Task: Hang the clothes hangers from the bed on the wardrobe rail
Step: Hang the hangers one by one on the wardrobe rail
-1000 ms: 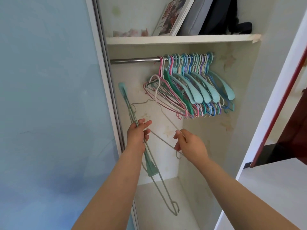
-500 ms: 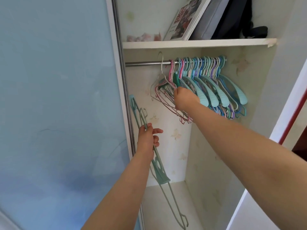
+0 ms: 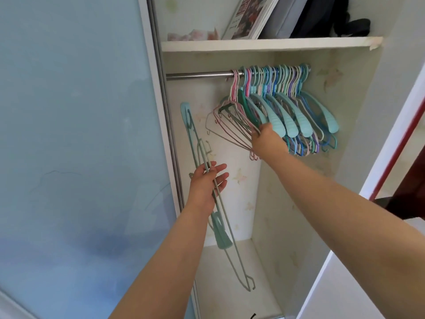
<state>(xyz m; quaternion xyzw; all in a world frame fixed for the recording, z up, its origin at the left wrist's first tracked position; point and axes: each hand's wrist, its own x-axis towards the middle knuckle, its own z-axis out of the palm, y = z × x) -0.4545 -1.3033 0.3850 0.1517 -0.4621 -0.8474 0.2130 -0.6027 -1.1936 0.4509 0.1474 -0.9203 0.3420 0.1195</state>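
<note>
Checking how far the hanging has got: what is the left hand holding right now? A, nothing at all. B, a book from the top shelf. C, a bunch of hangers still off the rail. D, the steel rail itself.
C: the left hand grips a bunch of pale green hangers that dangle below the rail, none hooked on it.

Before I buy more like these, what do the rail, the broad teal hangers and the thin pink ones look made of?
The rail looks like bare metal: silvery, with a sheen along it. The broad teal hangers look like moulded matte plastic, with ribbed shoulder ends. The thin pink hangers are probably coated wire: slim, round and evenly coloured, though the core cannot be seen.
</note>
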